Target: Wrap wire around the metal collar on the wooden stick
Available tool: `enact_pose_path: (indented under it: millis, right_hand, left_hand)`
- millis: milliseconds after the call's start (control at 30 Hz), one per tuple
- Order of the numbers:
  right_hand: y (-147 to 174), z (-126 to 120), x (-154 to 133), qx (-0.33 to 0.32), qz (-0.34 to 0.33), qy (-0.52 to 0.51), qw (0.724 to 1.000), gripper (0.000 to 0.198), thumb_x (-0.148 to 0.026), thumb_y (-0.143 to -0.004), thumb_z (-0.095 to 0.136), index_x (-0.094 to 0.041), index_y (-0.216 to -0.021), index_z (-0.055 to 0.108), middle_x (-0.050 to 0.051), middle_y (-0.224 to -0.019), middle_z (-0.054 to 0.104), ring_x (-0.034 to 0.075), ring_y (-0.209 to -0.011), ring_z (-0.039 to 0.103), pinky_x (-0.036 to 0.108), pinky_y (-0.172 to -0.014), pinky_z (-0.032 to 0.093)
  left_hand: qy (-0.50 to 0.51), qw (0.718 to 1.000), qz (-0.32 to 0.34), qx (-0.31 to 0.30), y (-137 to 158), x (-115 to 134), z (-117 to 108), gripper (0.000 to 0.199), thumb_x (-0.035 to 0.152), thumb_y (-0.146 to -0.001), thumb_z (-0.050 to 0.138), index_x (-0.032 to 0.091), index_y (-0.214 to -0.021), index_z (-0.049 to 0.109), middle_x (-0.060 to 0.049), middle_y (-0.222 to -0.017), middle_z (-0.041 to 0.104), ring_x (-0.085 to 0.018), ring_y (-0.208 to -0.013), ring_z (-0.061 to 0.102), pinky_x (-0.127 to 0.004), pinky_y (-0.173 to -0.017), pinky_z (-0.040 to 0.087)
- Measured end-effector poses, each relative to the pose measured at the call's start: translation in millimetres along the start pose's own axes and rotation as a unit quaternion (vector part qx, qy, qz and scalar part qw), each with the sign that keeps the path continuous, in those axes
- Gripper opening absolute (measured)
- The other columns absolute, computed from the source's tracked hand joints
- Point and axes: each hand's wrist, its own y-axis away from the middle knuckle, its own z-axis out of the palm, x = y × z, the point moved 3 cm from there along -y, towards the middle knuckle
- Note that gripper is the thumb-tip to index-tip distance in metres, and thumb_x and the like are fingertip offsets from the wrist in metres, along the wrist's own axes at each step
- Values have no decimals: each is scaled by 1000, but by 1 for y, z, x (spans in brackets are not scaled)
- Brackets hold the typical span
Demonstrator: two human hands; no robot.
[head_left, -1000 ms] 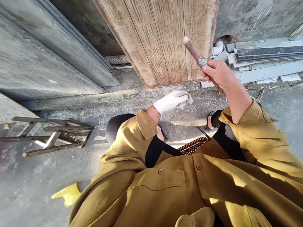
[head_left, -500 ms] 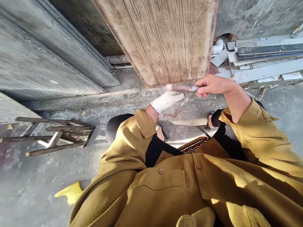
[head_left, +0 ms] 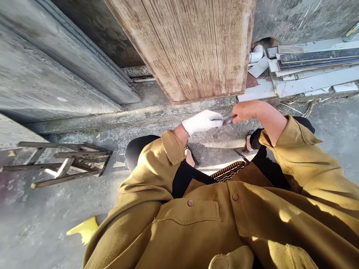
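My left hand (head_left: 204,121), in a white glove, is closed around a short brownish cylinder (head_left: 228,120). Most of the cylinder is hidden inside the glove; only a ridged, silvery part shows between the hands. My bare right hand (head_left: 244,111) is closed at that ridged end, its fingers bent and slightly blurred. The exact kind of this object cannot be made out. Both hands are in front of my knees, just short of the lower edge of a worn wooden panel (head_left: 196,56).
A wooden stool or frame (head_left: 66,160) lies on the concrete at left, with a yellow scrap (head_left: 85,228) nearer me. At right, white and dark boards (head_left: 314,71) are stacked beside a white pipe elbow (head_left: 256,54). Grey panels (head_left: 56,67) lean at upper left.
The cylinder, held level and mostly visible above the glove before, is now largely covered by my left hand. My right hand has moved slightly down and its wrist has turned.
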Motion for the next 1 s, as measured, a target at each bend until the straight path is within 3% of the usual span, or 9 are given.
enact_pose_path:
  millis: [133, 367, 467, 533, 600, 700, 800, 900, 1000]
  right_hand:
    - [5, 4, 3, -107, -90, -47, 989, 32, -12, -102, 74, -13, -70, 68, -1, -58, 60, 10, -55, 49, 28, -58, 32]
    - [5, 0, 8, -117, -67, -8, 991, 29, -14, -99, 73, -15, -71, 69, -1, -60, 62, 12, -54, 50, 28, -59, 36]
    - [12, 0, -2, -156, -145, -106, 971, 23, -19, -99, 74, -16, -76, 72, -2, -63, 62, 13, -58, 53, 26, -62, 39]
    - [18, -6, -6, -105, -203, -206, 951, 23, -28, -99, 75, -17, -80, 71, -2, -68, 63, 12, -62, 55, 24, -64, 41]
    - [21, -15, -5, 6, -216, -279, 936, 29, -37, -101, 76, -17, -82, 68, -1, -70, 62, 11, -62, 53, 24, -63, 41]
    - [20, -22, 0, 170, -178, -323, 914, 35, -48, -107, 69, -17, -91, 67, 2, -73, 62, 14, -65, 54, 26, -62, 42]
    - [9, -24, 6, 258, -82, -262, 926, 34, -48, -114, 58, -17, -107, 71, 7, -78, 65, 20, -75, 60, 30, -66, 46]
    - [-3, -22, 13, 250, 29, -118, 961, 27, -36, -113, 58, -15, -110, 75, 13, -86, 69, 26, -85, 65, 35, -72, 48]
    - [-7, -14, 14, 128, 51, -9, 990, 18, -24, -105, 68, -14, -92, 77, 13, -83, 69, 25, -80, 64, 36, -71, 44]
  left_hand:
    - [61, 998, 3, -18, -2, -4, 5, 30, 46, -85, 65, 16, -84, 71, 0, -74, 63, -15, -71, 55, -27, -70, 45]
    - [-5, 1000, 29, 5, 1, 2, -2, 29, 44, -84, 65, 16, -84, 73, 0, -79, 67, -16, -78, 57, -28, -77, 47]
    - [33, 999, 25, 19, -1, -7, -2, 29, 44, -84, 68, 16, -81, 72, 0, -78, 67, -15, -76, 58, -28, -73, 47]
    - [116, 991, 18, 59, -3, -18, -2, 33, 49, -85, 72, 16, -83, 72, -2, -80, 68, -15, -75, 59, -28, -71, 49]
    - [214, 970, 28, 111, -5, -26, -1, 41, 57, -87, 74, 16, -87, 72, -6, -84, 72, -16, -74, 62, -28, -70, 52]
    - [281, 952, 48, 110, -7, -27, 6, 50, 64, -89, 76, 14, -92, 74, -9, -88, 73, -14, -73, 64, -28, -73, 54]
    - [258, 964, 44, 50, -7, -17, 13, 46, 58, -90, 77, 13, -91, 74, -9, -89, 73, -11, -69, 61, -25, -70, 52]
    - [192, 980, 13, 41, -4, -7, 10, 36, 49, -96, 69, 14, -90, 73, -6, -84, 72, -10, -64, 54, -24, -63, 46]
    - [73, 996, -12, 59, -1, -4, 0, 28, 40, -93, 65, 14, -85, 73, -1, -75, 66, -12, -66, 53, -25, -65, 44]
